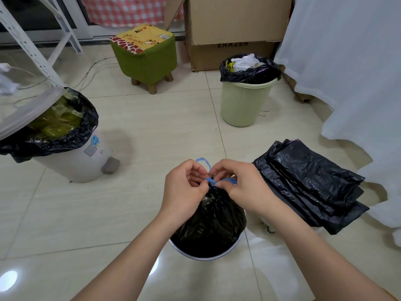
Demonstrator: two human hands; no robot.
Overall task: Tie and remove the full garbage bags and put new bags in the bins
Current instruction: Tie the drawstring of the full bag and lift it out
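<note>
Now both hands meet at the gathered neck of the black plastic garbage bag (213, 216) in the white round bin (206, 254) at six o'clock; left hand (184, 190) and right hand (240, 187) pinch the blue drawstring (211, 181). Best pull the loops evenly outward, seating the knot tight.

Knot of the blue drawstring (211, 181) hidden under the fingertips of the left hand (184, 190) and right hand (238, 187). White bin (206, 256) mostly covered by its black bag (212, 216). At 9 o'clock, pedal bin (82, 157) cut by the edge. At 12 o'clock, cardboard box (230, 22) cropped, its lettering partly covered.
</note>
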